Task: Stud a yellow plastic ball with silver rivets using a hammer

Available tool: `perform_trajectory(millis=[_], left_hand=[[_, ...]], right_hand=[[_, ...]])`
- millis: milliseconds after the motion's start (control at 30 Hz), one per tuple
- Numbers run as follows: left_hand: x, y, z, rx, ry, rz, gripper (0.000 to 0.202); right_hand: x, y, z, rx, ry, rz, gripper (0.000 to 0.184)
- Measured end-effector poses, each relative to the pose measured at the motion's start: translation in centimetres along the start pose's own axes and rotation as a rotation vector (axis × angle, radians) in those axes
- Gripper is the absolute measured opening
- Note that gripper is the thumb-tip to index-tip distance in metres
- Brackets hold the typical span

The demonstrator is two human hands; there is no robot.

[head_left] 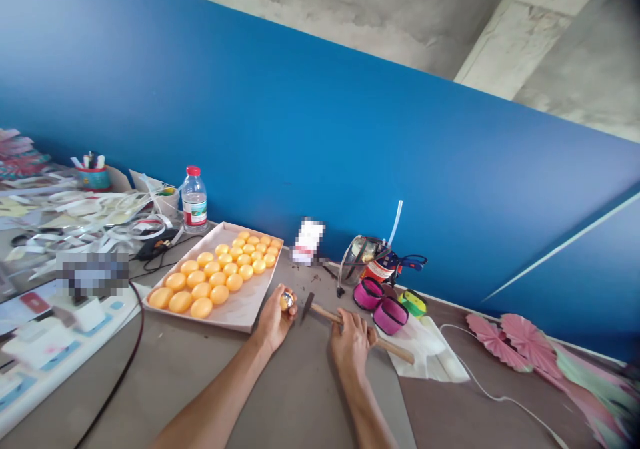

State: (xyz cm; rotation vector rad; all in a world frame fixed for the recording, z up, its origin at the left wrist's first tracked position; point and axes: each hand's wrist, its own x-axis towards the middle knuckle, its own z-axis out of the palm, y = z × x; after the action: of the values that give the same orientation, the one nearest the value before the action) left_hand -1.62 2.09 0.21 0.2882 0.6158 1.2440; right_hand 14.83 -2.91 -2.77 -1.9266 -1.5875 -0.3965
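Note:
My left hand (274,321) is closed round a yellow ball (287,300) with a shiny metal part on top, held just off the near right corner of a shallow tray (239,312). Several rows of yellow balls (220,272) lie in that tray. My right hand (351,344) grips the wooden handle of a small hammer (320,312). The hammer's dark head points down at the table, close to the held ball.
A water bottle (194,200) stands behind the tray by the blue wall. Pink tape rolls (380,304), a jar and scissors sit right of the hammer. A white cloth (425,352), a white cable and pink paper fans (505,339) lie at right. Paper strips and boxes clutter the left.

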Motion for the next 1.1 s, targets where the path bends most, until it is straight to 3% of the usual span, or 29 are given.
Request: perform_trajectory(millis=[333,700,1100], left_hand=[[0.0,-0.2,0.0,-0.06,-0.046,0.004,0.023],[-0.2,0.2,0.2,-0.092,-0.069,-0.022,0.014],[-0.2,-0.1,0.2,-0.103,-0.182,-0.029,0.035]], right_hand=[[-0.1,-0.2,-0.1,0.014,-0.105,0.039,0.025],[-0.4,-1.9,-0.3,0.212,0.012,-0.057,0.022],[-0.7,-3.2,-1.0,0.375,-0.066,-0.167,0.023]])
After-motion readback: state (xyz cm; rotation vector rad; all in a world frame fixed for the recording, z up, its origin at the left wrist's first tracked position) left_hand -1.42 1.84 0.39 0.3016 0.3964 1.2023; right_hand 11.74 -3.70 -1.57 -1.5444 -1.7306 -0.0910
